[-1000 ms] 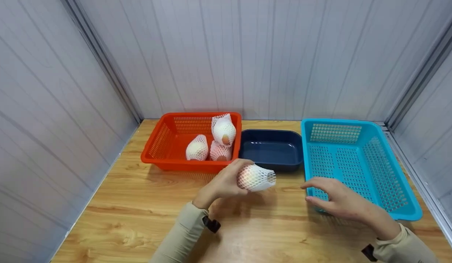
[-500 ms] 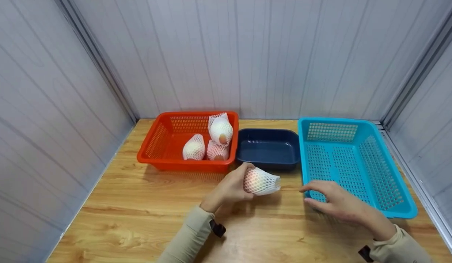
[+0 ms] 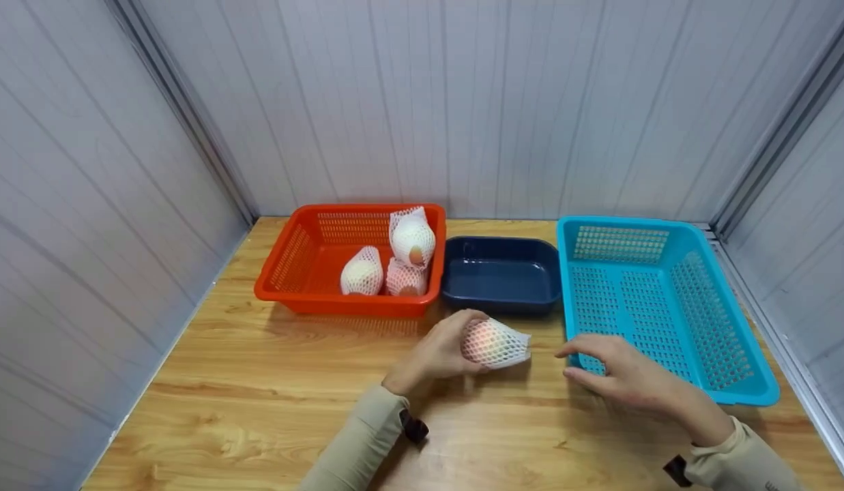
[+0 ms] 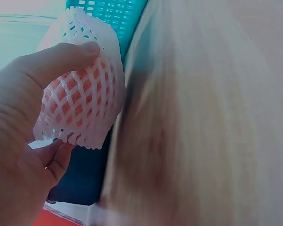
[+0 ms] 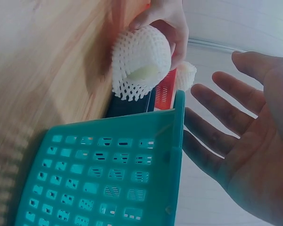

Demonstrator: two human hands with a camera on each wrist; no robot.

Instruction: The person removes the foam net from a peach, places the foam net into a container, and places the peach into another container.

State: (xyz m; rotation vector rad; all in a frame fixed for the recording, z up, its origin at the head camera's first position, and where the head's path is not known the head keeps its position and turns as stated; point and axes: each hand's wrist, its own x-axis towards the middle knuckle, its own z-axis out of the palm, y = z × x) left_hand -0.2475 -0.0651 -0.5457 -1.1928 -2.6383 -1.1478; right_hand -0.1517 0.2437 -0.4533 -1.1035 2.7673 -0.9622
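My left hand (image 3: pixel 441 349) grips a round reddish-yellow fruit in a white foam net (image 3: pixel 493 344), held just above the table in front of the navy basin. In the left wrist view the thumb lies across the foam net (image 4: pixel 82 99), and red skin shows through the mesh. The net's gathered, open end points right, toward my right hand (image 3: pixel 626 372). That hand holds nothing; its fingers are spread and relaxed beside the near left corner of the blue basket (image 3: pixel 742 399). More netted fruits (image 3: pixel 361 276) lie in the red basket (image 3: pixel 353 305) at the back left.
The navy basin (image 3: pixel 501 300) stands between the red and blue baskets, with nothing inside it. A wooden table (image 3: pixel 258 395) extends in front, and ribbed white panels (image 3: pixel 422 109) enclose the back and sides.
My left hand has moved right and slightly nearer with the netted fruit, away from the red basket. The right hand has stayed nearly still.
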